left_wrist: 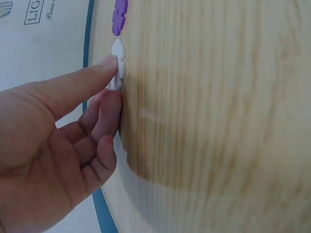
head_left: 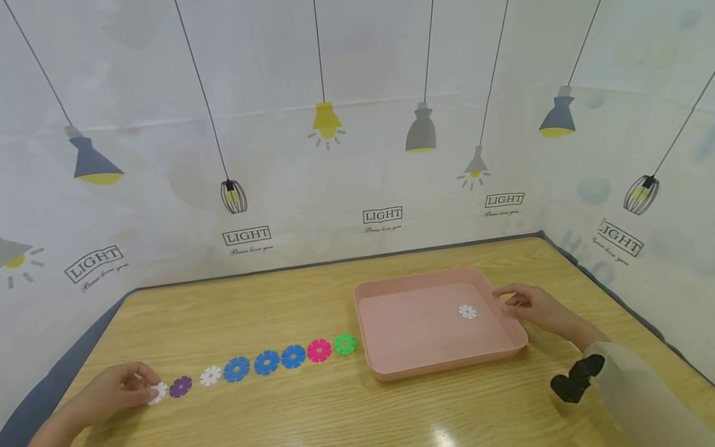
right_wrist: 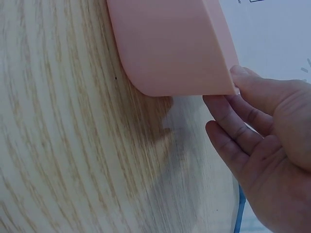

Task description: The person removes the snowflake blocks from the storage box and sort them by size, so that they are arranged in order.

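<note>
At the left end of a row of notched plastic discs, my left hand (head_left: 114, 394) pinches a white notched disc (left_wrist: 118, 51) between thumb and fingers, low at the wooden tabletop. A purple disc (head_left: 180, 387) lies just beside it. Further right in the row come another white disc (head_left: 210, 376), three blue discs (head_left: 237, 369), a pink disc (head_left: 319, 350) and a green disc (head_left: 345, 344) near the tray. My right hand (head_left: 539, 308) grips the right rim of the pink tray (right_wrist: 165, 53), thumb on the rim and fingers beneath it. One white disc (head_left: 467, 311) lies inside the tray.
The wooden table (head_left: 251, 310) ends at the back and sides against a pale curtain (head_left: 335, 180) printed with lamps. A black device (head_left: 577, 379) is strapped at the right wrist, by the pale sleeve (head_left: 642, 391).
</note>
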The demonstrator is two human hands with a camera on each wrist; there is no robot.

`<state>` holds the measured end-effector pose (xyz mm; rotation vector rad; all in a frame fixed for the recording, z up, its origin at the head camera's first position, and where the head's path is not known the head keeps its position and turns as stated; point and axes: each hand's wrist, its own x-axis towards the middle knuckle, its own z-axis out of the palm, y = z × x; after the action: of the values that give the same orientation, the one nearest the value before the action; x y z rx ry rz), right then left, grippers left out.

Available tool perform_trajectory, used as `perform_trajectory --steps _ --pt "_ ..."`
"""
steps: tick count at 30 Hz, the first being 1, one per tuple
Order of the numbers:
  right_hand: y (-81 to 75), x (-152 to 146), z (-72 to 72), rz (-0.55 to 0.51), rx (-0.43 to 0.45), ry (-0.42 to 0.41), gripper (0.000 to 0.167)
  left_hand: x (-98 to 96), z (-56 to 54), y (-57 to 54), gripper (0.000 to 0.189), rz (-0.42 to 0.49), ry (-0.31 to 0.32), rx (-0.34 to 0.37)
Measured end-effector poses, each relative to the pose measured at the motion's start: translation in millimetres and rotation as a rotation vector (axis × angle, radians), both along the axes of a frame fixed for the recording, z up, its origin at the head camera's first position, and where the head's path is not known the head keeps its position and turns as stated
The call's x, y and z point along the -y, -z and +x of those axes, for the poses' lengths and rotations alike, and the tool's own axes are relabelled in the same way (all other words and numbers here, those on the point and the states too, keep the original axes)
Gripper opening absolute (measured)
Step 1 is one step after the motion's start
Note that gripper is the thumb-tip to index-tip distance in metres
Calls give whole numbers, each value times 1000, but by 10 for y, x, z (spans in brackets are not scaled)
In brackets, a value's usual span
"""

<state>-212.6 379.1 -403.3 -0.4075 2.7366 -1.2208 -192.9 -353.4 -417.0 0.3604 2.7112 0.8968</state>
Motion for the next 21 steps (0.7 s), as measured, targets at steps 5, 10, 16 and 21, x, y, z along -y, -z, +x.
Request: perform_trajectory --steps 5,10,16,21 --pt "-1 3 2 0 3 5 40 -38 -27 -30 17 -25 -4 14" --pt "-16 7 -8 3 2 3 41 -204 -50 -187 19 8 10 -14" --pt "-30 4 -13 10 -1 4 40 -790 -210 -426 23 84 74 -128" --pt "-35 25 6 9 -2 3 40 -1563 -389 -587 18 162 172 -195"
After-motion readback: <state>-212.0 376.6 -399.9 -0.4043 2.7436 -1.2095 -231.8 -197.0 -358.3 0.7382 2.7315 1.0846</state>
